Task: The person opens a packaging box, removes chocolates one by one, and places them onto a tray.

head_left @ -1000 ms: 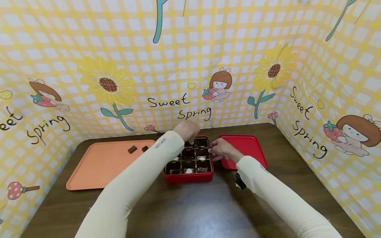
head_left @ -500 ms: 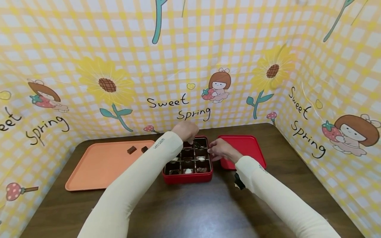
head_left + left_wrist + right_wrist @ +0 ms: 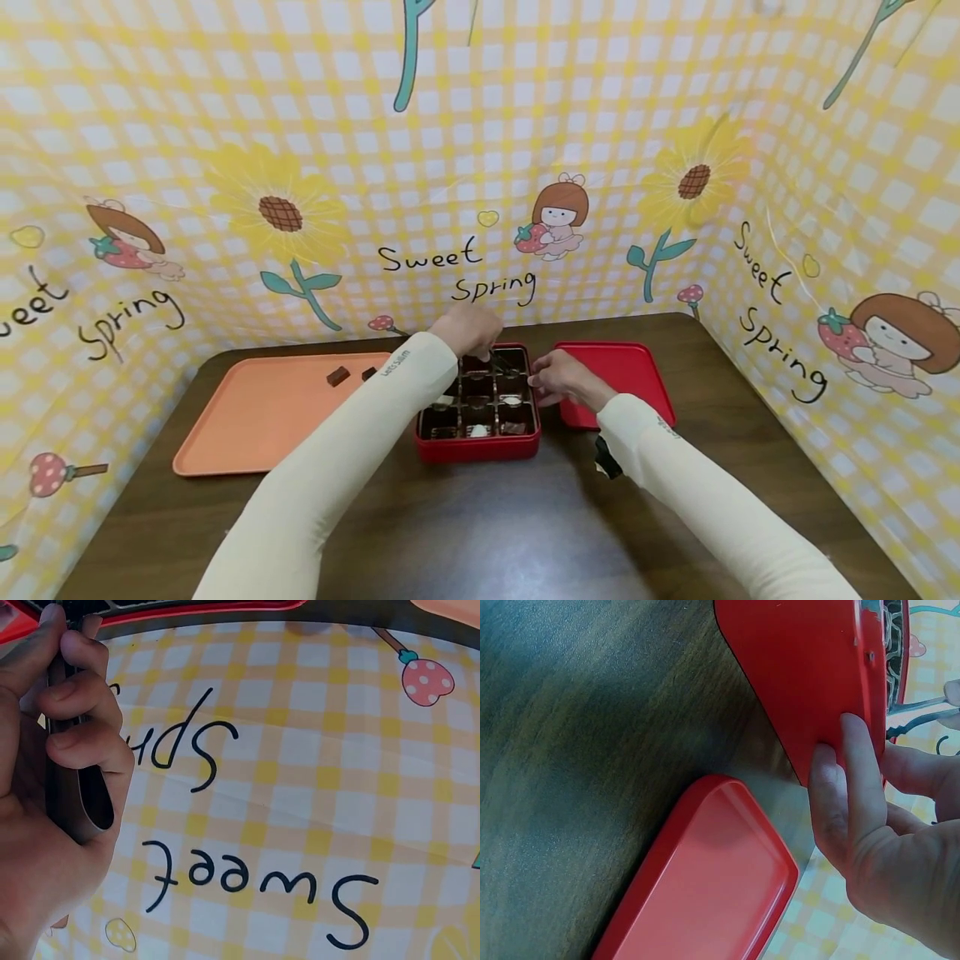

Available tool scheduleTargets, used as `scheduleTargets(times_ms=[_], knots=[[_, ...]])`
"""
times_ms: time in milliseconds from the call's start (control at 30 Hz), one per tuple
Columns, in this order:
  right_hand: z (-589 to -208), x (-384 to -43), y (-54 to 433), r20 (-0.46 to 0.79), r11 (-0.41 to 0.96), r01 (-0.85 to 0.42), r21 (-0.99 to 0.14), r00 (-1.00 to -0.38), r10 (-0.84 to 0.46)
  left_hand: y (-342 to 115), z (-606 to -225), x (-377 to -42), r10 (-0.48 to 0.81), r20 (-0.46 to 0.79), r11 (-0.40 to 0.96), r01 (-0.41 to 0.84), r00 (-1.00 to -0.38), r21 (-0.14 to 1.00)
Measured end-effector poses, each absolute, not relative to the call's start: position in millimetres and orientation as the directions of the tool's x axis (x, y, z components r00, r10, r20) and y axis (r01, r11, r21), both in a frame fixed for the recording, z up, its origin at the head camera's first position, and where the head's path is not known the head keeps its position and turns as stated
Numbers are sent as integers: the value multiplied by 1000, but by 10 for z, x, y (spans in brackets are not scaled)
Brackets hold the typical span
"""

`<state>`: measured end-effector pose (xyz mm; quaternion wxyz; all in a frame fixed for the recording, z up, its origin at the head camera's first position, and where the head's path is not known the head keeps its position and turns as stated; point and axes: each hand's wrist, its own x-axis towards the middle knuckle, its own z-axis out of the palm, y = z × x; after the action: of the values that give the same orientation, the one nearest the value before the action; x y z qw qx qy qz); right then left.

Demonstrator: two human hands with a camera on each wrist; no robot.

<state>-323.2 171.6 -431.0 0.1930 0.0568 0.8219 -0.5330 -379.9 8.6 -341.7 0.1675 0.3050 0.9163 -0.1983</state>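
Note:
My left hand (image 3: 471, 329) grips metal tongs (image 3: 71, 802), fingers curled round both arms in the left wrist view. It hangs over the back of a red box (image 3: 480, 451) divided into small compartments. In the right wrist view the tongs' slim tips (image 3: 922, 720) reach over the rim; I cannot tell whether anything is between them. Several compartments hold pieces, among them a white one (image 3: 477, 431) and a brown one (image 3: 513, 428) along the front row. At the box's right side my right hand (image 3: 558, 379) holds the rim, with two fingers (image 3: 864, 776) against the outer wall.
An orange tray (image 3: 247, 417) lies to the left, bearing a brown chocolate block (image 3: 338, 376) and a darker one (image 3: 369, 374) near its back edge. On the right a red lid (image 3: 622, 375) lies on the brown table (image 3: 480, 533). Printed cloth (image 3: 420, 183) hangs behind.
The view shifts slightly. Both hands keep their places at the box, and the tongs stay over its back compartments.

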Motion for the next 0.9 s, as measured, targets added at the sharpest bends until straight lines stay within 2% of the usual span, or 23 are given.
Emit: scheduleTargets(times_ms=[467,900], knots=[[-4285,-3211,1703,-388,424,305,-853,-914,-122,-143,-3050,-3752,545,-316,755,618,-777,-217],[-4267,-3193,1695,-388,439,303,-846,-914,-119,-605,-2908,-3877,506,-374,789,593,-777,-163]])
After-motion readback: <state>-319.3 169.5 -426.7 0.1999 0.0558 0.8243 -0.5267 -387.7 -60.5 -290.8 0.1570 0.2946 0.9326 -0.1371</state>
